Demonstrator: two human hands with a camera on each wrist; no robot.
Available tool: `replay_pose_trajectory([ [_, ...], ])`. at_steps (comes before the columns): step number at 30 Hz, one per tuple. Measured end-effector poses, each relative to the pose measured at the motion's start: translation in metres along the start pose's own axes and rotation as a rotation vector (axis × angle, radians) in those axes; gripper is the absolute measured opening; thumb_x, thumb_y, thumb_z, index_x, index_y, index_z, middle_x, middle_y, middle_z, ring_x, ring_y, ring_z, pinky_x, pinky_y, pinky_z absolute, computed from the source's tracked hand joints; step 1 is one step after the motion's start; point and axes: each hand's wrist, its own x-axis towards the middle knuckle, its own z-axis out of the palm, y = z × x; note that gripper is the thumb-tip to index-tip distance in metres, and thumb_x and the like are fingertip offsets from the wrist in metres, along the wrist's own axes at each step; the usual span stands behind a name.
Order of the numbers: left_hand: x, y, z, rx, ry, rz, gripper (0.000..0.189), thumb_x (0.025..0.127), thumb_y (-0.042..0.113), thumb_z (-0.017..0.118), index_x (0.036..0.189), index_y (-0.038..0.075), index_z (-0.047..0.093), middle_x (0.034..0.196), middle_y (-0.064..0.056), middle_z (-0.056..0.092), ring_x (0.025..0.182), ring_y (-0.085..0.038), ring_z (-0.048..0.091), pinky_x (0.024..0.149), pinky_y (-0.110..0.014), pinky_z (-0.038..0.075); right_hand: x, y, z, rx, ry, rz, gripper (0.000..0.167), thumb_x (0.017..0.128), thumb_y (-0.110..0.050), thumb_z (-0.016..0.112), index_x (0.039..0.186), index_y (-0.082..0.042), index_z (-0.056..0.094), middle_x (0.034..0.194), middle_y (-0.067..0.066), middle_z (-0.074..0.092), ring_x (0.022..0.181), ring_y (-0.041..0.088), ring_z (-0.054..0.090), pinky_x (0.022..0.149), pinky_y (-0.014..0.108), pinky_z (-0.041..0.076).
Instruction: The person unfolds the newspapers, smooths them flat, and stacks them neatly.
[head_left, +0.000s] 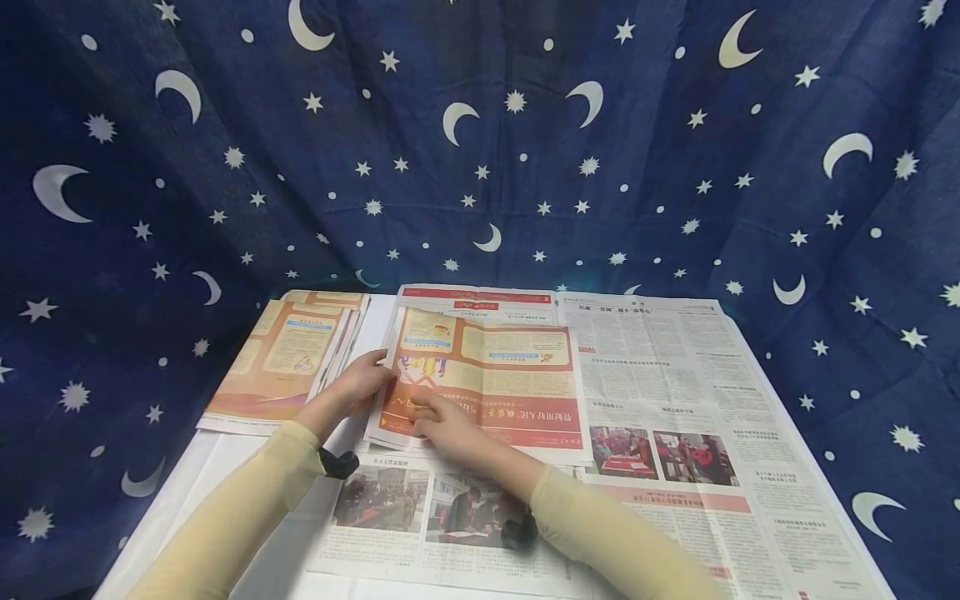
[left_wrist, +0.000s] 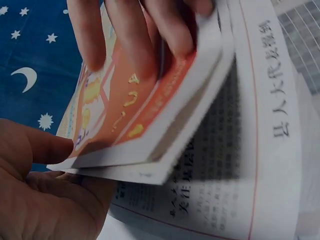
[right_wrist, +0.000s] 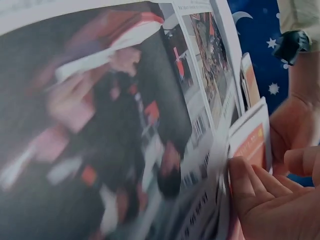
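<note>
A folded newspaper (head_left: 528, 383) with an orange and red page lies over spread newspaper sheets. My left hand (head_left: 365, 382) pinches its left edge, and the left wrist view shows the thumb on top with fingers under the layers. That edge is lifted slightly off the sheet below. On top of the orange page, near its lower left, the fingers of my right hand (head_left: 447, 427) rest lightly. In the right wrist view the right hand (right_wrist: 272, 205) lies beside the paper edge with its fingers extended.
Under the folded paper, a spread newspaper (head_left: 675, 383) with photos covers the right side of the white table (head_left: 225, 475). A stack of folded newspapers (head_left: 277, 358) lies at the left. Behind the table hangs a dark blue curtain (head_left: 420, 100) with moons and stars.
</note>
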Motion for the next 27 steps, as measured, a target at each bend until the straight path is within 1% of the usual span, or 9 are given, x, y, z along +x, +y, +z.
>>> replay_pose_trajectory([
  [4,0.000,-0.002,0.000,0.055,0.027,0.019,0.067,0.102,0.008,0.047,0.162,0.000,0.017,0.157,-0.032,0.034,0.141,-0.048,0.040,0.112,-0.055,0.040,-0.013,0.003,-0.020,-0.099,-0.007,-0.057,0.049,0.104,-0.014,0.057,0.151,-0.007,0.049,0.139,0.012,0.063,0.130,0.026,0.058,0.106,0.041,0.049],
  [7,0.000,-0.003,-0.001,0.081,0.037,0.031,0.068,0.102,0.011,0.047,0.163,0.001,0.017,0.159,-0.032,0.030,0.144,-0.048,0.036,0.114,-0.056,0.036,-0.027,0.003,-0.044,-0.193,0.030,-0.087,0.044,0.104,-0.015,0.056,0.148,-0.007,0.052,0.139,0.013,0.062,0.130,0.031,0.058,0.109,0.049,0.045],
  [11,-0.003,-0.007,-0.004,0.096,0.029,0.054,0.065,0.103,0.012,0.044,0.162,0.000,0.020,0.159,-0.033,0.029,0.145,-0.048,0.034,0.116,-0.055,0.033,-0.050,0.005,-0.084,-0.317,0.133,-0.063,0.042,0.104,-0.018,0.056,0.146,-0.012,0.056,0.139,0.010,0.063,0.127,0.033,0.060,0.106,0.054,0.047],
  [14,-0.007,-0.009,-0.007,0.080,0.011,0.060,0.061,0.104,0.011,0.041,0.161,-0.002,0.022,0.158,-0.034,0.028,0.144,-0.048,0.035,0.116,-0.055,0.034,-0.068,0.013,-0.117,-0.464,0.229,-0.057,0.043,0.104,-0.021,0.057,0.146,-0.014,0.057,0.142,0.009,0.061,0.129,0.034,0.058,0.107,0.054,0.045],
  [17,-0.010,-0.010,-0.009,0.077,-0.003,0.056,0.059,0.105,0.012,0.039,0.160,-0.003,0.023,0.159,-0.034,0.027,0.145,-0.047,0.035,0.115,-0.055,0.035,-0.083,0.026,-0.149,-0.650,0.340,-0.069,0.044,0.105,-0.022,0.057,0.147,-0.011,0.055,0.146,0.013,0.057,0.135,0.036,0.051,0.112,0.057,0.039],
  [19,-0.012,-0.010,-0.010,0.079,-0.010,0.051,0.058,0.106,0.012,0.039,0.160,-0.002,0.024,0.160,-0.032,0.026,0.146,-0.046,0.034,0.115,-0.055,0.035,-0.092,0.036,-0.168,-0.733,0.396,-0.051,0.046,0.105,-0.020,0.056,0.149,-0.007,0.052,0.148,0.017,0.053,0.140,0.039,0.044,0.114,0.059,0.034],
  [21,-0.013,-0.011,-0.011,0.082,-0.016,0.049,0.058,0.106,0.012,0.039,0.160,-0.002,0.025,0.161,-0.031,0.026,0.146,-0.045,0.033,0.115,-0.054,0.035,-0.100,0.045,-0.182,-0.752,0.432,-0.003,0.049,0.105,-0.017,0.053,0.152,-0.004,0.047,0.150,0.022,0.050,0.142,0.043,0.040,0.115,0.061,0.032],
  [23,-0.013,-0.011,-0.011,0.073,-0.018,0.045,0.058,0.106,0.012,0.039,0.160,-0.001,0.025,0.162,-0.030,0.025,0.147,-0.045,0.032,0.116,-0.054,0.035,-0.106,0.053,-0.191,-0.737,0.449,0.055,0.052,0.105,-0.015,0.051,0.154,-0.001,0.042,0.151,0.025,0.047,0.143,0.045,0.038,0.114,0.063,0.032],
  [27,-0.010,-0.011,-0.008,0.058,-0.008,0.043,0.059,0.105,0.011,0.039,0.161,0.000,0.026,0.164,-0.027,0.024,0.149,-0.043,0.027,0.118,-0.053,0.032,-0.113,0.065,-0.195,-0.686,0.444,0.114,0.055,0.106,-0.014,0.046,0.157,0.001,0.034,0.154,0.028,0.042,0.144,0.047,0.035,0.114,0.064,0.031],
])
